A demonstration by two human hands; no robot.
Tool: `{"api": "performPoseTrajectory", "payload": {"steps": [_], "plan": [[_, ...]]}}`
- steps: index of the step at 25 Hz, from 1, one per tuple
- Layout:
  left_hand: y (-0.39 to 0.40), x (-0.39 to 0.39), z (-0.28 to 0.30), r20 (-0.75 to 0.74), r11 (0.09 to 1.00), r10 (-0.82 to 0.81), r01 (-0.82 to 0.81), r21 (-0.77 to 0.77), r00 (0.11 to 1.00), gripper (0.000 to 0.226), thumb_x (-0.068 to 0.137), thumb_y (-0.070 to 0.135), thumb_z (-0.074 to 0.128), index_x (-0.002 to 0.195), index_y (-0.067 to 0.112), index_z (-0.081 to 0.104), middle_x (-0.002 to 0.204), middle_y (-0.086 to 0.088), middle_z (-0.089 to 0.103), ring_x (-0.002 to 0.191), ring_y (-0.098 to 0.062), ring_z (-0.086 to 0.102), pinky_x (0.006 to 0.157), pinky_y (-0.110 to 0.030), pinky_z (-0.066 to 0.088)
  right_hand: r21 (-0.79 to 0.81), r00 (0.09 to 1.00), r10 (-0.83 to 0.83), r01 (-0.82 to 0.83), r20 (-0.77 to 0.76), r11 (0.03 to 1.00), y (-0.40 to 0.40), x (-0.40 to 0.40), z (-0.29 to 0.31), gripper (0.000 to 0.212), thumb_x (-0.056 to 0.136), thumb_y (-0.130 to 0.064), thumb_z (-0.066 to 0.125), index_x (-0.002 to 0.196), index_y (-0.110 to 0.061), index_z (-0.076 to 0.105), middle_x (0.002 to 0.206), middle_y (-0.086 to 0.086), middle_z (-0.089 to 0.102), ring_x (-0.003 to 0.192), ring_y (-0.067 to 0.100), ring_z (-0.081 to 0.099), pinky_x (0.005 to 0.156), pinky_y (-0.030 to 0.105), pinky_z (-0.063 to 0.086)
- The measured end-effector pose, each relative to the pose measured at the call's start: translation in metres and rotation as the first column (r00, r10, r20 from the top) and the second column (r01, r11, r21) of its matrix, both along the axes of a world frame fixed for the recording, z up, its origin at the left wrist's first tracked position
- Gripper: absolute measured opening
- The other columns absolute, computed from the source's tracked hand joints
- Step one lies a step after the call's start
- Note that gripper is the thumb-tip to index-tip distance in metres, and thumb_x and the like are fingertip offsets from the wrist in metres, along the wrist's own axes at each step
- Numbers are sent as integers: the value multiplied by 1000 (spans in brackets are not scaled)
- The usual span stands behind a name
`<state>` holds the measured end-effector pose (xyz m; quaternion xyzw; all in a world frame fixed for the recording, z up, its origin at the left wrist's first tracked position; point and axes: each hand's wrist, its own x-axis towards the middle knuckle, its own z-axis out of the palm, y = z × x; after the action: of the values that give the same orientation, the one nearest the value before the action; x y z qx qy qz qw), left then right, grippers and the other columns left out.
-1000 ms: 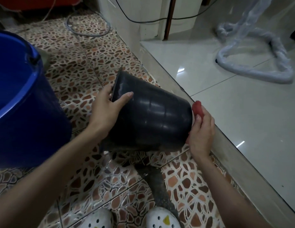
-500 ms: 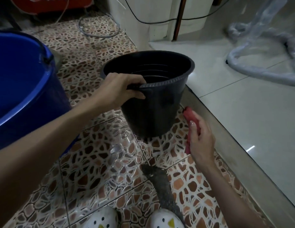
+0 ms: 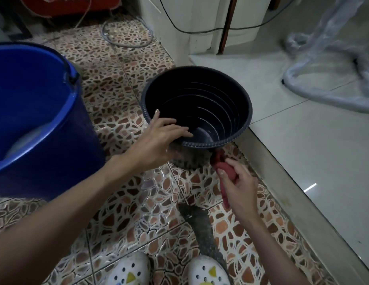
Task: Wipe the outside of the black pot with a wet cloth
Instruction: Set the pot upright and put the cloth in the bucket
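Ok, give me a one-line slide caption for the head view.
Left hand grips the black pot by its rim; right hand holds the red cloth.

A pebble-patterned tiled floor (image 3: 122, 202) was seen, with a raised step of pale glossy tiles (image 3: 303, 140) at three o'clock. A blue bucket (image 3: 35, 112) was stood on the patterned tiles at nine o'clock, a coiled hose (image 3: 128, 36) at twelve, and white clogs (image 3: 128, 270) at six. A plastic-wrapped tube (image 3: 323, 95) was laid on the step at two o'clock.
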<state>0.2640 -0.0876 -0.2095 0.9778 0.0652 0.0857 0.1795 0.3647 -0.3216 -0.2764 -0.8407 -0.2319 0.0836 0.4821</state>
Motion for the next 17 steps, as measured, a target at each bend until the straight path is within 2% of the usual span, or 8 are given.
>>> {"api": "performPoseTrajectory", "payload": {"steps": [2, 3, 5, 7, 9, 11, 14, 17], "plan": [[-8, -11, 12, 6, 996, 9, -9, -89, 1000, 63, 87, 42, 69, 144, 23, 50, 155, -1, 44, 148, -28, 25, 121, -51, 7, -10, 996, 90, -89, 21, 996, -8, -12, 25, 41, 84, -14, 75, 119, -33, 66, 114, -16, 63, 101, -3, 60, 90, 32, 54], [-16, -17, 22, 36, 991, 25, -20, -132, 999, 63, 89, 41, 66, 146, 21, 48, 156, -2, 41, 149, -27, 24, 122, -48, 13, -15, 990, 144, -143, 13, 990, -12, -18, 40, 47, 81, -11, 77, 119, -36, 64, 115, -19, 61, 103, -10, 56, 89, 23, 52], [-33, -31, 43, 44, 974, 58, -47, -221, 997, 60, 92, 43, 64, 145, 17, 50, 151, -1, 47, 142, -21, 35, 118, -39, 29, -20, 970, 238, -239, -53, 971, -14, -32, 79, 60, 77, -10, 80, 123, -39, 57, 120, -17, 56, 102, -13, 55, 78, 7, 49], [-48, -46, 69, -70, 925, 41, -64, -374, 997, 54, 91, 44, 67, 137, 17, 59, 134, 1, 64, 123, -12, 56, 105, -33, 45, -34, 943, 323, -327, -80, 944, -10, -44, 117, 74, 74, -11, 84, 130, -41, 46, 127, -15, 51, 105, -8, 57, 79, 2, 47], [-57, -65, 97, -85, 869, 77, -109, -483, 993, 37, 86, 41, 74, 117, 20, 73, 106, 7, 75, 97, -7, 69, 88, -33, 55, -39, 908, 416, -417, -46, 908, -5, -54, 158, 82, 72, -10, 85, 136, -37, 41, 129, -15, 47, 106, -8, 57, 82, 4, 48], [-62, -86, 126, -4, 820, 208, -177, -544, 978, 18, 79, 31, 82, 93, 20, 78, 85, 8, 76, 82, -8, 71, 79, -31, 57, -104, 863, 505, -503, -3, 858, 0, -61, 196, 80, 70, -12, 86, 136, -31, 45, 127, -16, 46, 104, -12, 55, 86, 6, 47], [-67, -125, 171, 68, 727, 332, -210, -653, 941, 13, 76, 17, 85, 82, 11, 76, 79, 1, 76, 76, -14, 73, 73, -29, 58, -297, 779, 623, -579, 73, 759, 5, -72, 244, 54, 69, -24, 87, 118, -25, 63, 115, -12, 58, 102, 0, 57, 91, 16, 47], [-76, -167, 204, 92, 677, 350, -184, -712, 932, 14, 83, 6, 78, 81, 3, 65, 76, -5, 72, 69, -8, 68, 65, -24, 54, -362, 720, 692, -633, 50, 684, 12, -90, 280, 40, 70, -26, 85, 103, -26, 64, 95, -9, 67, 89, 5, 62, 81, 28, 53]]}}
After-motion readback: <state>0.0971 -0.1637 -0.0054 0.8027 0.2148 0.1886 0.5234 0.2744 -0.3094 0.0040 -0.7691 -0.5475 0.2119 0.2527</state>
